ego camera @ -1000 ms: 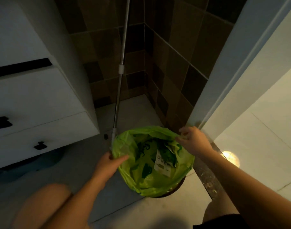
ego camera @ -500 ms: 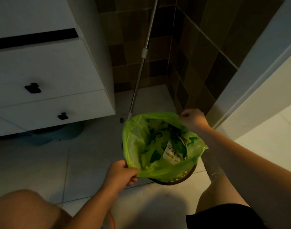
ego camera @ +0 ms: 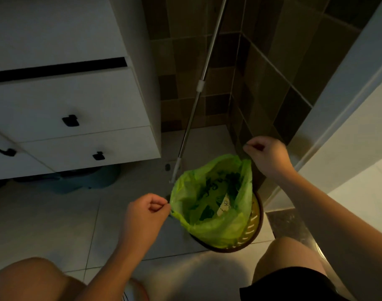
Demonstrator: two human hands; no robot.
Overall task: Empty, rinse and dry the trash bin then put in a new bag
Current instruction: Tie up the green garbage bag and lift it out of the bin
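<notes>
A green plastic trash bag (ego camera: 211, 227) with dark print and a paper label inside sits in a small round brown slotted bin (ego camera: 256, 224) on the tiled floor. The bag's mouth is drawn up and stretched above the bin's rim. My left hand (ego camera: 145, 213) pinches the bag's near-left edge. My right hand (ego camera: 267, 157) pinches the bag's far-right edge, up beside the tiled wall corner. The bin's lower part is hidden by the bag.
A white drawer cabinet (ego camera: 77, 101) with black handles stands at the left, a blue-grey object (ego camera: 77, 181) under it. A metal mop pole (ego camera: 198, 88) leans in the brown tiled corner behind the bin. A white door frame (ego camera: 337, 88) is at the right. My knees are in the foreground.
Both hands have lifted the bag's edges upward and apart, pulling it partly out of the bin, whose right rim now shows. The view has shifted left and down.
</notes>
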